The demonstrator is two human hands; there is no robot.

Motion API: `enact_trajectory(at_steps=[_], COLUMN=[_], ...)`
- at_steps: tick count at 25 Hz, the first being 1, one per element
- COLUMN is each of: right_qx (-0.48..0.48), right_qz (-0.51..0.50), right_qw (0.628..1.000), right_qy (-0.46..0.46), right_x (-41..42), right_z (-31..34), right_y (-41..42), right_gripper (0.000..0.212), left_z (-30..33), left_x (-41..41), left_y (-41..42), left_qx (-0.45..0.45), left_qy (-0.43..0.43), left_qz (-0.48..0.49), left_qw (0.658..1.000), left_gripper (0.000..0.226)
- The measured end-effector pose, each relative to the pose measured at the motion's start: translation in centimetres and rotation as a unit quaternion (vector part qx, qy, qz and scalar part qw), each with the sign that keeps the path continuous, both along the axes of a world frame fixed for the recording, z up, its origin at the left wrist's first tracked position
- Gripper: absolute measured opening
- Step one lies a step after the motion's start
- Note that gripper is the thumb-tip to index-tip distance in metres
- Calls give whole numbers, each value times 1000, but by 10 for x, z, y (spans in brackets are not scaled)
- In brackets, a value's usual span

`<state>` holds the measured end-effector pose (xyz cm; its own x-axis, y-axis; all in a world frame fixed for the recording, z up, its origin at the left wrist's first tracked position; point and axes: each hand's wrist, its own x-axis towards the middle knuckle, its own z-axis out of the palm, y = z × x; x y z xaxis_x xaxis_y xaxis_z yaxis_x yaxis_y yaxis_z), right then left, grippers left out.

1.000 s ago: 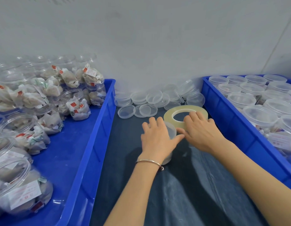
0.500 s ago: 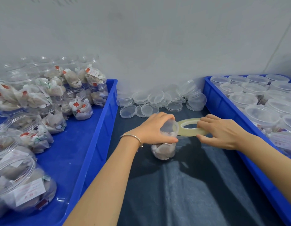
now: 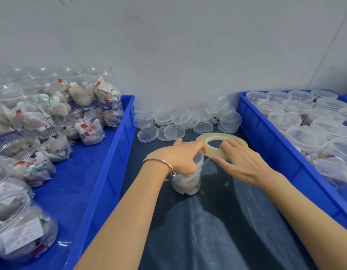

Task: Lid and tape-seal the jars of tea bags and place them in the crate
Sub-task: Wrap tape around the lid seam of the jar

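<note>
Head view looks down on the jar, my landmark, upright on the dark cloth. My left hand curls over its lid and rim, steadying it so the tape can go round. Just right of the jar, my right hand pinches the tape roll, a short strip stretched to the lid's edge (sealing is under way, I judge). Loose lids lie behind the jar; the crate of sealed jars waits to its right.
</note>
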<state>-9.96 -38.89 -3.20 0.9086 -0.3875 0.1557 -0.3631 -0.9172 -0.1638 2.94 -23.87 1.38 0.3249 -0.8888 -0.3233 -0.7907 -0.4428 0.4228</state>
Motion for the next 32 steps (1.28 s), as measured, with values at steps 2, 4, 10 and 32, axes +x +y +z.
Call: enact_trajectory(at_steps=[2,4,10,32], right_qx=[-1,-13,19,-42], right_qz=[0,-4,-11,-69], right_qw=[1000,1000,999,997], right_qy=[-13,-26,-29,-2], right_x=[2,4,6,12], right_z=[-2,-3,-1,-4], right_y=[5,10,16,42], right_gripper=[39,39,30,34], left_z=[-9,-23,-48,-61], left_x=[-11,-23,-34,-37], left_y=[1,2,2,-1], left_qx=[-11,-59,-258,-263], left_qy=[-3,-36,-199,-268], left_qz=[21,50,112,188], left_qw=[1000,996,939,907], left_gripper=[47,33,10,18])
